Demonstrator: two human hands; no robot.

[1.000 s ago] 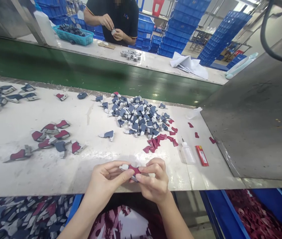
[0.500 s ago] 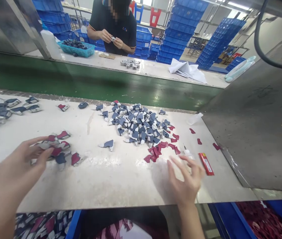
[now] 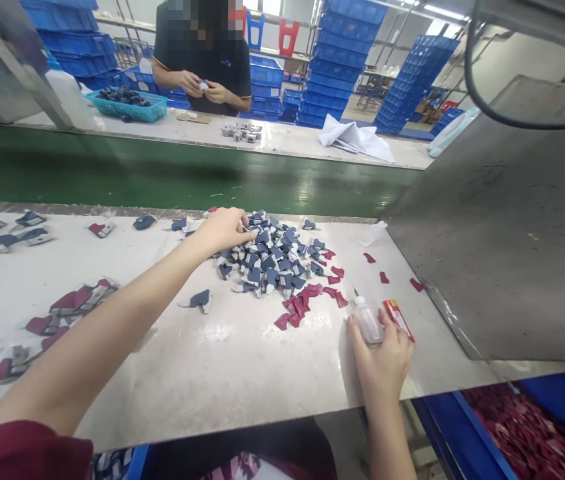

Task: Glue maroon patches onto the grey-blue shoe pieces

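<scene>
My left hand (image 3: pixel 225 230) reaches over the far left side of a pile of small navy-and-white moulded parts (image 3: pixel 275 257). Its thumb and forefinger are apart at the parts, while the other fingers are partly hidden. On the right, my right hand (image 3: pixel 385 357) has its thumb and fingers around a small clear squeeze bottle (image 3: pixel 370 323) with a thin needle tip, standing on the table. Thin dark-red pieces (image 3: pixel 298 307) lie between the pile and the bottle. Parts bearing dark-red pieces (image 3: pixel 70 300) lie at left, partly behind my left forearm.
A red-and-white box (image 3: pixel 398 319) lies beside my right hand. A metal panel (image 3: pixel 502 233) bounds the table at right. Beyond the green divider (image 3: pixel 162 180), a person (image 3: pixel 202 60) handles a small part. A blue bin (image 3: pixel 482 427) of dark-red pieces sits below right.
My left hand has left the red-topped parts at left and moved across to the navy pile. My right hand has closed around the bottle. The view has shifted slightly right.
</scene>
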